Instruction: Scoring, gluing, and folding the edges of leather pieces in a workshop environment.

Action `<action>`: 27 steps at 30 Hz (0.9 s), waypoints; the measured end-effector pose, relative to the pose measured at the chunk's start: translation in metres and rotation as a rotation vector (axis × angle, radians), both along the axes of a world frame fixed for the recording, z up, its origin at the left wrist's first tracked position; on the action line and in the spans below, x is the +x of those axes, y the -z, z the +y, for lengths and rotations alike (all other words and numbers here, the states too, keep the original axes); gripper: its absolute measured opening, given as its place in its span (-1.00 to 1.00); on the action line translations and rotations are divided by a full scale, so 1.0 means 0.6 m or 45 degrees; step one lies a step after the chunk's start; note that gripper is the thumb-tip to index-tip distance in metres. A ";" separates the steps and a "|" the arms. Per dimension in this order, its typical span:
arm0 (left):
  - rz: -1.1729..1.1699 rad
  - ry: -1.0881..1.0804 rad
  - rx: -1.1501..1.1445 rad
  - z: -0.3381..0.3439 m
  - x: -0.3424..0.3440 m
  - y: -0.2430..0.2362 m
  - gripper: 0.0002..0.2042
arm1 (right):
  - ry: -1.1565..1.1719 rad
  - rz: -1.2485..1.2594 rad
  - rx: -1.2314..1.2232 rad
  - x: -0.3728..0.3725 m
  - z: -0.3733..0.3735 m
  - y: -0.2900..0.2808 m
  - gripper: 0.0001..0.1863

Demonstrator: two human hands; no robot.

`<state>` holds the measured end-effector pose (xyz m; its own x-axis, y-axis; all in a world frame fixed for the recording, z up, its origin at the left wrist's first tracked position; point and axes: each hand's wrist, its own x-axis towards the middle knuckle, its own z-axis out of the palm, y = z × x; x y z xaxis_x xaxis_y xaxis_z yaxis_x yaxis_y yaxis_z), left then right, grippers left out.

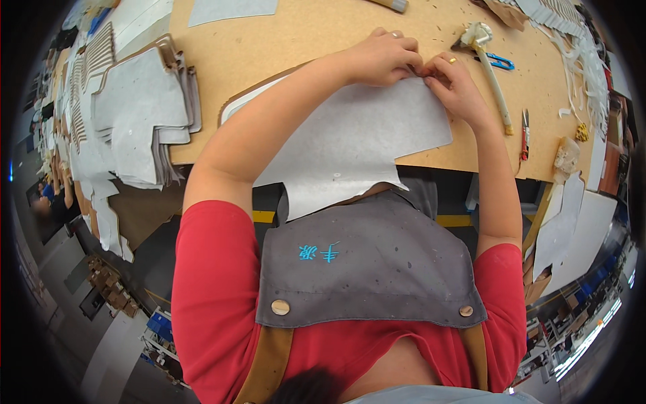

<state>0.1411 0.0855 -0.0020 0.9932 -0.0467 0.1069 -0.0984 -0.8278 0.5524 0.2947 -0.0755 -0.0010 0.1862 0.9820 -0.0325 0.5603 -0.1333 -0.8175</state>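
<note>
A large pale grey sheet with a brown edge, a backed leather-like panel (343, 128), lies on the tan table and hangs over its near edge toward my apron. My left hand (387, 59) is closed at the panel's far edge, fingertips pinched together. Right beside it, my right hand (456, 86) pinches the same edge near the far right corner. The two hands' fingertips almost meet. Whatever lies between the fingertips is mostly hidden. A brown border (232, 101) of the panel shows past my left forearm.
Stacked grey panels (145, 101) stand at the left. Right of my hands lie a hammer (494, 94) with a wrapped head, blue thread snips (500, 62) and a red-handled tool (525, 138). White strips (582, 74) pile up at the far right. Another grey sheet (232, 9) lies at the back.
</note>
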 end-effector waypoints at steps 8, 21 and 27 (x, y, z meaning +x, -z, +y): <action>0.151 -0.040 -0.129 0.018 -0.004 -0.010 -0.80 | -0.124 0.017 -0.017 0.004 0.010 0.003 -0.81; 0.178 0.039 -0.155 0.020 0.012 -0.015 -0.88 | -0.202 -0.099 -0.017 0.005 0.005 -0.008 -0.83; 0.127 0.087 -0.064 0.020 0.008 -0.024 -0.89 | -0.241 -0.270 0.161 0.004 0.008 -0.025 -0.89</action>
